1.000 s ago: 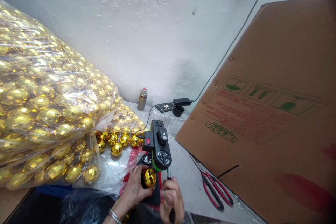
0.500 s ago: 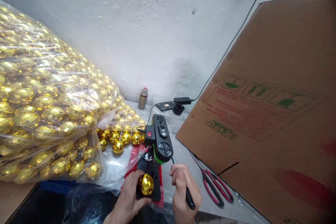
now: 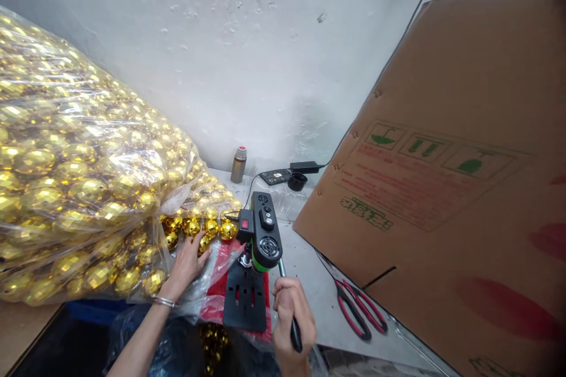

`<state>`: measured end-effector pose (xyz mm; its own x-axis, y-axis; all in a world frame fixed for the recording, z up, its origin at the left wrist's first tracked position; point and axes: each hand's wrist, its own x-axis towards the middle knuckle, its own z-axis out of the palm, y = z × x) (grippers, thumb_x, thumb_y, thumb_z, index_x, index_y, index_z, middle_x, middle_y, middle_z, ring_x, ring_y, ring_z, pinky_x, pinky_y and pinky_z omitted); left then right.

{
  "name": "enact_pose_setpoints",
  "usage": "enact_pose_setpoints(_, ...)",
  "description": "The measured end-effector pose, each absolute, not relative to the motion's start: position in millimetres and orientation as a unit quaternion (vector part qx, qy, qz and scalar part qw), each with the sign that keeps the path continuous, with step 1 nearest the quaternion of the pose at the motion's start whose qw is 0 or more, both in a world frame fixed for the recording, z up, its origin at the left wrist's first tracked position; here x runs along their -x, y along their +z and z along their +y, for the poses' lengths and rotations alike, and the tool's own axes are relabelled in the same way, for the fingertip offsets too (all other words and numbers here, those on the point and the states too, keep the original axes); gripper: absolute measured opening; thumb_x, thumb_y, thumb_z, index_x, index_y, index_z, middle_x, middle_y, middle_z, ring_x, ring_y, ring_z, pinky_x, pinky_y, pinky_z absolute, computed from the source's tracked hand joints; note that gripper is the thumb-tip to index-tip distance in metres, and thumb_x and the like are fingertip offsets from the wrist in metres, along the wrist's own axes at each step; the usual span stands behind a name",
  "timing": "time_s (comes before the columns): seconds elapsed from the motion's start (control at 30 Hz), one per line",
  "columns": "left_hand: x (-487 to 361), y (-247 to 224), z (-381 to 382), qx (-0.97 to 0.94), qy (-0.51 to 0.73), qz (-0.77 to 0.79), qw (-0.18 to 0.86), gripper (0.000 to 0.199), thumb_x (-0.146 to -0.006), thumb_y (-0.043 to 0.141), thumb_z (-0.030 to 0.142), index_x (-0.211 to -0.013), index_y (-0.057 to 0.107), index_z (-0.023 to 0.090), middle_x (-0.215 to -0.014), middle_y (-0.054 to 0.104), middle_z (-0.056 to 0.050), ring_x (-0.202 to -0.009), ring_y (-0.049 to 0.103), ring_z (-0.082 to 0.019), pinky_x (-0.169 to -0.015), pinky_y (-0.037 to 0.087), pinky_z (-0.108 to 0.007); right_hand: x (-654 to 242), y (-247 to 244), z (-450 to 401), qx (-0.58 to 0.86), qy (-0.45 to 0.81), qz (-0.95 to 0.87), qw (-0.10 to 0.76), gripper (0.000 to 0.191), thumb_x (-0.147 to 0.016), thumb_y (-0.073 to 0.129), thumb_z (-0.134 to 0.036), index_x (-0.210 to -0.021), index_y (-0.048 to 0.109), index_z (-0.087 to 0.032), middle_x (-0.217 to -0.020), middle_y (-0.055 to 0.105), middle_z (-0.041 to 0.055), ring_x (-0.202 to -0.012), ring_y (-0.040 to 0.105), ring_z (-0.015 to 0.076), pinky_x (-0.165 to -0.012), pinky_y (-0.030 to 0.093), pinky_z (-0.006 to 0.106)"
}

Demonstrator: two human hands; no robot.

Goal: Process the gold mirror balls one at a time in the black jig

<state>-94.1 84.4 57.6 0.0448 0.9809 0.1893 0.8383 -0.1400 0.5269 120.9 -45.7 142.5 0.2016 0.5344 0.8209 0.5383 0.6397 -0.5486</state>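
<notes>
My left hand (image 3: 188, 262) is at the small heap of shiny gold mirror balls (image 3: 191, 228), its thumb and fingers curled around one gold ball (image 3: 204, 243) at the near side. My right hand (image 3: 292, 321) is closed around the black-gripped lever (image 3: 296, 334) of a small bench press (image 3: 266, 230), which has a black head with round vents and a green band. The press's slotted black base plate (image 3: 244, 300) has no ball on it and lies over red plastic. A box with a red switch (image 3: 244, 224) is fixed to the press's left side.
A big clear bag of gold balls (image 3: 88, 188) fills the left. A large cardboard box (image 3: 424, 188) leans at right, with red-handled shears (image 3: 360, 309) beside it. Behind stand a flask (image 3: 239, 165), a black cup (image 3: 297, 181) and a power adapter (image 3: 304, 166). Gold pieces (image 3: 214, 344) show below the table edge.
My left hand has left the base plate and moved left and away from me to the heap. The gold ball it held at the plate is gone from there. My right hand stays on the lever.
</notes>
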Motion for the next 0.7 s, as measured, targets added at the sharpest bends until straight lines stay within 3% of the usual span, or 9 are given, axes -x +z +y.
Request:
enact_pose_setpoints(0.2,78.6,64.9,42.7,-0.681,0.383,0.554,0.289,0.051,-0.089,0.055,0.047,-0.132,0.056,0.02,-0.13,0.067,-0.012,-0.119,0.065,-0.03,-0.102,0.051,-0.044,-120.3,164.1,-48.0,0.437,0.046,-0.617,0.653,0.029,-0.1,0.039,-0.008,-0.075,0.048,-0.021,-0.07,0.047,-0.0024,-0.062,0.047,0.0105,-0.056,0.039,0.023)
enact_pose_setpoints(0.33,59.7,68.1,8.2,-0.685,0.332,0.535,0.367,0.052,-0.086,0.061,0.047,-0.131,0.054,0.023,-0.117,0.074,-0.008,-0.103,0.072,-0.028,-0.092,0.056,-0.041,-119.0,177.1,-44.8,0.444,0.059,-0.605,0.658,0.03,-0.101,0.04,-0.01,-0.075,0.049,-0.021,-0.068,0.045,-0.0027,-0.062,0.047,0.0109,-0.056,0.039,0.023)
enact_pose_setpoints(0.6,33.6,57.3,3.3,-0.755,0.295,0.487,0.326,0.051,-0.074,0.079,0.035,-0.122,0.063,0.023,-0.119,0.072,-0.012,-0.11,0.069,-0.033,-0.094,0.055,-0.045,-118.8,174.0,-48.5,0.451,0.032,-0.621,0.64,0.027,-0.101,0.039,-0.011,-0.078,0.05,-0.021,-0.069,0.048,-0.0029,-0.059,0.049,0.0097,-0.054,0.041,0.021)
enact_pose_setpoints(0.7,25.3,56.2,7.6,-0.769,0.276,0.498,0.291,0.05,-0.074,0.078,0.034,-0.12,0.066,0.022,-0.114,0.072,-0.013,-0.104,0.07,-0.034,-0.089,0.056,-0.045,-118.6,173.2,-49.5,0.445,0.025,-0.625,0.641,0.026,-0.1,0.039,-0.01,-0.079,0.051,-0.021,-0.069,0.05,-0.0021,-0.061,0.051,0.0105,-0.055,0.043,0.021)
